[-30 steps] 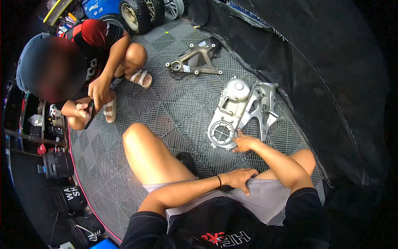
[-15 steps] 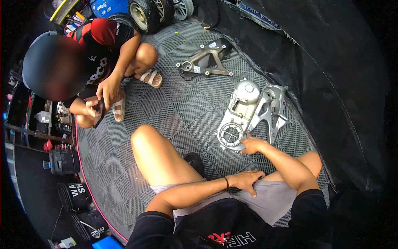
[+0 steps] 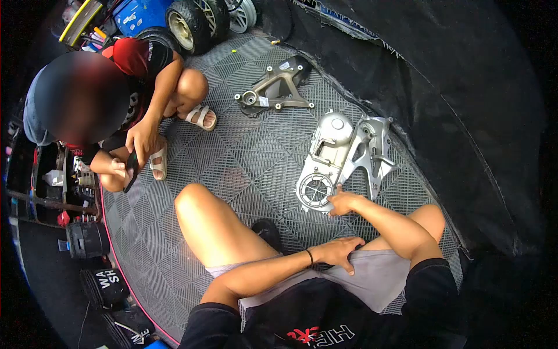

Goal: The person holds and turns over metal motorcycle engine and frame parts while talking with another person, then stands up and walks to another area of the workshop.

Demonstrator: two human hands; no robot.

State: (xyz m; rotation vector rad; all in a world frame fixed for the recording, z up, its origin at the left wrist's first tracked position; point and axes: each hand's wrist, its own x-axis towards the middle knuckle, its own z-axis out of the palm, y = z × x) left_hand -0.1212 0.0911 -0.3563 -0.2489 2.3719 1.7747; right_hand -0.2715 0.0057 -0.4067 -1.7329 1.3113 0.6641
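Observation:
My right hand (image 3: 344, 202) is closed on the lower edge of a silver scooter engine cover (image 3: 327, 152), its thumb on the rim beside the round grille. The cover lies flat on the floor. A silver metal swingarm-like bracket (image 3: 367, 152) lies against the cover's right side. My left hand (image 3: 338, 253), a dark band at its wrist, rests across my lap on the grey shorts with its fingers apart and nothing in it. Farther off lies a bronze-grey triangular bracket (image 3: 285, 93) with a dark plastic part under it.
At the left a person (image 3: 145, 99) squats, holding a phone (image 3: 131, 172) in both hands. Wheels with tyres (image 3: 187, 28) and a blue drum (image 3: 145, 16) stand at the back. Black buckets (image 3: 103, 288) line the left edge; a black tarp (image 3: 442, 116) borders the right.
The view has shifted a little, so the parts and the squatting person appear slightly farther left. Both my hands keep their places on the cover and my lap.

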